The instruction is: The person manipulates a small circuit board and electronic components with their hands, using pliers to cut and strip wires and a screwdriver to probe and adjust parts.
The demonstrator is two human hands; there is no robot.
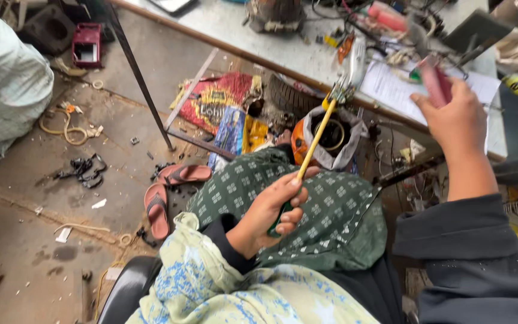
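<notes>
While the left hand (274,210) grips the green handle of a thin, stiff, light yellow-shafted tool (313,147) at centre frame, the right hand (454,120) clasps a small pinkish-red object (434,84), blurred, upper right.

A pale grey worktop (235,30) runs across the top, cluttered with sheets of paper (391,87), wires and small tools. Below it, the dusty concrete floor (25,240) carries a pair of pink sandals (166,195), a red printed bag (217,99), a coil of cord (67,129) and black scraps (85,170).
</notes>
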